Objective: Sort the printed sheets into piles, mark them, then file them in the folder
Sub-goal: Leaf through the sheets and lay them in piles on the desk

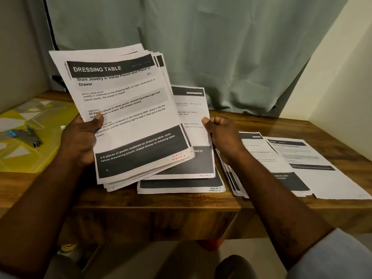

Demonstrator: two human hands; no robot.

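Nearest you, a pale sleeve [332, 256] covers your right upper arm at 5 o'clock, and both bare forearms reach forward over the front edge of the wooden surface [161, 200].

Your left hand [80, 137], at 9 o'clock of centre, grips a thick stack of printed sheets [124, 109], thumb pressed on the front and fingers behind. The stack is lifted and tilted toward you. Its top page is headed "DRESSING TABLE" and has red handwritten page numbers at its lower right corner.

Your right hand [223, 135], at 3 o'clock of the stack, has its fingers curled and pinches the right edge of a single sheet [193, 117], which is partly hidden behind the stack.

Under that sheet a centre pile [181, 187] lies flat, with black handwritten page numbers at its lower right. At 3 o'clock of it lies a second pile [259, 156], partly under your right wrist, and a further sheet [326, 178] overlaps that pile's right side.

At 9 o'clock on the surface lies a flat yellow item [30, 158] with a blue-and-grey object [26, 135] on it; you cannot tell whether it is the folder.

At 12 o'clock, behind everything, hangs a green curtain [221, 47].
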